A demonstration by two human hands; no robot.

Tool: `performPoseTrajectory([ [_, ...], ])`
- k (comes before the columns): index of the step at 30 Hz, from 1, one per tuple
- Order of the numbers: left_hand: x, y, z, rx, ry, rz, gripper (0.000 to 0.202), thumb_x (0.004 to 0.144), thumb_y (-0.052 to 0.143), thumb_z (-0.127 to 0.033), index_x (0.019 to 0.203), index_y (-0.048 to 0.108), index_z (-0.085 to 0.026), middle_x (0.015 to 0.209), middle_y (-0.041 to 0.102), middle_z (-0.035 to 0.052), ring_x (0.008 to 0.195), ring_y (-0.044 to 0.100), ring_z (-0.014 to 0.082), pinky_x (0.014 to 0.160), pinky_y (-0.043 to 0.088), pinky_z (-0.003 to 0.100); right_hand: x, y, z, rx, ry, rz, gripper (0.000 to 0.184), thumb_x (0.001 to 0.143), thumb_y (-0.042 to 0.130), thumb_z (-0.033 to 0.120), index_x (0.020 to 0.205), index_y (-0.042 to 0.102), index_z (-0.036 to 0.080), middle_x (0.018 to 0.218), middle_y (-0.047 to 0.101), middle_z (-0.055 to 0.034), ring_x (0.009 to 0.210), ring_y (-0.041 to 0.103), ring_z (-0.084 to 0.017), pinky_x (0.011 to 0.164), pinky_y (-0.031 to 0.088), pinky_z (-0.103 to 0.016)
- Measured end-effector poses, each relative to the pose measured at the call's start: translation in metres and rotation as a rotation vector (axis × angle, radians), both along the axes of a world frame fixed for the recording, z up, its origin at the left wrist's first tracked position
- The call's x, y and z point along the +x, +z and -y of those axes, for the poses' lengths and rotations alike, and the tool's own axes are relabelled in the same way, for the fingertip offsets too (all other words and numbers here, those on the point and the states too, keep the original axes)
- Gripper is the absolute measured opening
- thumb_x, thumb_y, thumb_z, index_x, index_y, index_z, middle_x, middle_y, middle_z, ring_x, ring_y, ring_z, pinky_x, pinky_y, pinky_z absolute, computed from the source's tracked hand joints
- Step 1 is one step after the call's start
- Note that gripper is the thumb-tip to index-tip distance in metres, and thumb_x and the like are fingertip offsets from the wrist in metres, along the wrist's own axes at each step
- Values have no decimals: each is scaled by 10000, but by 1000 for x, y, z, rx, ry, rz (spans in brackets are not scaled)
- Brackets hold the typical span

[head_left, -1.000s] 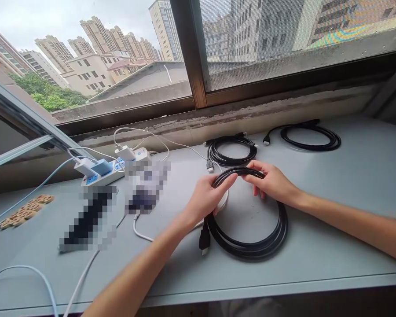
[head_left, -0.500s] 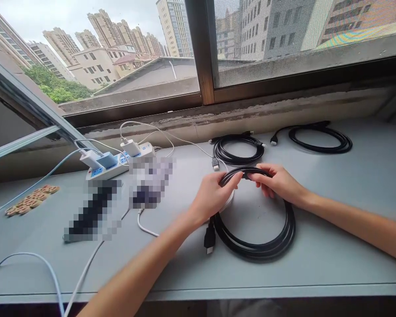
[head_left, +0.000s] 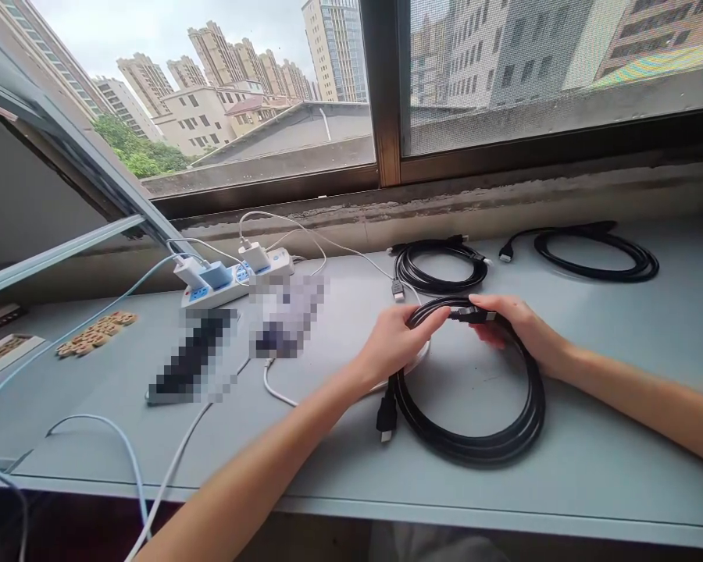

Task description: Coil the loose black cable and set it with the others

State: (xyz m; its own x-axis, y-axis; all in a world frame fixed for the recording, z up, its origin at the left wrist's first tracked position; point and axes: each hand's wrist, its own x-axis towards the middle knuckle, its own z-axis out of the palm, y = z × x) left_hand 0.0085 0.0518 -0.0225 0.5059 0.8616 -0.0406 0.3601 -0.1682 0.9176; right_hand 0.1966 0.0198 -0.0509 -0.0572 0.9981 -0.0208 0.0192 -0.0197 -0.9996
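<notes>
A coiled black HDMI cable (head_left: 474,455) is in both hands, its lower loops hanging toward the tabletop; whether they touch it I cannot tell. My left hand (head_left: 395,339) is closed around the upper left of the coil, thumb on top. At the upper right, my right hand (head_left: 524,336) grips the loops, fingers partly hidden behind them. One plug (head_left: 473,314) lies across the top of the coil between the hands. The other plug (head_left: 386,417) dangles at the coil's lower left, metal end down.
Behind the hands lie a second coiled black cable (head_left: 407,273) and, at right, a third coil (head_left: 606,273). A power strip (head_left: 226,293) with chargers, white cords, two blurred devices and wooden pieces (head_left: 97,334) occupy the left. A window frame (head_left: 389,117) rises behind the table.
My right hand has shifted right along the coil, away from my left thumb, and the upper plug now shows between them. The view has turned slightly left.
</notes>
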Motion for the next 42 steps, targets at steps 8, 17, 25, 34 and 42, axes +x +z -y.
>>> performPoseTrajectory([
  [8,1,1,-2,-8,27,-9,442,783,531,-563,575,432,-186,452,308,-69,312,322,57,294,232,199,-1,-1,-5,56,83,-15,465,795,549,599,647,520,159,563,519,-7,426,448,-106,389,319,-195],
  [17,2,5,-2,14,26,-43,434,803,521,-541,580,405,-188,410,289,-84,286,319,55,273,245,180,-1,-4,-6,90,91,38,392,793,608,544,748,513,166,665,578,-2,422,468,-88,376,342,-174],
  [25,2,3,-4,60,38,-72,430,817,503,-534,582,434,-180,392,301,-84,285,340,62,292,257,187,-4,-6,-7,194,21,39,418,768,701,448,1059,493,232,970,547,-8,443,513,-72,343,384,-165],
  [34,2,2,-7,-10,33,-27,327,813,523,-511,732,523,-194,390,327,-94,259,348,72,268,262,178,-6,-1,-1,390,-33,224,273,810,689,423,914,573,200,881,570,-5,467,507,-82,398,414,-191],
  [42,2,1,-7,-73,27,-35,381,816,500,-562,718,522,-194,350,323,-101,239,330,68,270,250,178,-1,1,6,827,-225,833,75,894,632,283,941,606,230,931,617,40,704,597,-117,539,389,-213],
])
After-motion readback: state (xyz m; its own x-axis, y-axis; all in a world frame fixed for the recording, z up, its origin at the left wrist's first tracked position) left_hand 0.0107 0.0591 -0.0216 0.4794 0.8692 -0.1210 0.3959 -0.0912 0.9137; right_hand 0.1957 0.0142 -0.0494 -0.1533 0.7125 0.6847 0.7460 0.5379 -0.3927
